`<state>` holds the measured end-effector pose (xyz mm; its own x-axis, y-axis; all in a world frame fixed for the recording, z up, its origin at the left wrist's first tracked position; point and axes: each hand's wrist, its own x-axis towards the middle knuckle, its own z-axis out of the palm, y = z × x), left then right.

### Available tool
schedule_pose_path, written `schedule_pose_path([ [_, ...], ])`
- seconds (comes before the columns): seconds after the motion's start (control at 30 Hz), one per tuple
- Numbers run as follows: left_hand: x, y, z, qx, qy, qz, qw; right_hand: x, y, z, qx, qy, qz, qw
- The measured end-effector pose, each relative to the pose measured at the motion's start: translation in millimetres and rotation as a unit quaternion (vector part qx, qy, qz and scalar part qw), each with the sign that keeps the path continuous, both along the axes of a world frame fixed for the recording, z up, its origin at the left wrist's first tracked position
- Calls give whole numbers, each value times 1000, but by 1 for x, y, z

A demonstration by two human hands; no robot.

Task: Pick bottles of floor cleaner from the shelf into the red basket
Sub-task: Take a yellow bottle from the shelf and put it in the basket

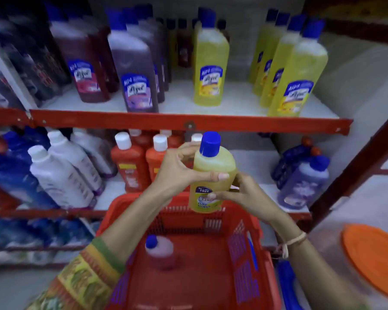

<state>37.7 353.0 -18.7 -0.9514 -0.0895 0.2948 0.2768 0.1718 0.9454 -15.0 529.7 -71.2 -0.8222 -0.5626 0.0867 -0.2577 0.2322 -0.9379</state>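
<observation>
Above the red basket (238, 224) — both hands (177, 171) gripping smooth yellow bottle (213, 173).

Red-edged metal shelf rack (188, 123) fills the view, white shelf boards, grey back wall (240, 25) behind the rack's top tier. Right of the rack, a dark red upright post (354, 171) slants down. Past that post, pale grey floor (372, 198) with an orange round lid (376, 260) lying on it. Lighting dim, even.
</observation>
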Motion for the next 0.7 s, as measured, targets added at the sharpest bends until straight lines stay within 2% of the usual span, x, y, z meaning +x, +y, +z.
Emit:
schedule_pose_path([
  [0.1,8,2,-43,7,-57,-4,998,8,6,-39,34,-27,0,999],
  [0.2,16,4,-94,25,-133,-14,991,18,7,-80,99,-16,-27,995],
  [0.43,33,5,-216,33,-269,20,962,41,-7,-177,245,-34,-104,963],
  [0.57,42,1,-259,19,-321,54,945,54,-20,-204,315,-83,-108,939],
  [0.7,55,0,-282,9,-349,58,935,60,-26,-221,374,-94,-82,919],
])
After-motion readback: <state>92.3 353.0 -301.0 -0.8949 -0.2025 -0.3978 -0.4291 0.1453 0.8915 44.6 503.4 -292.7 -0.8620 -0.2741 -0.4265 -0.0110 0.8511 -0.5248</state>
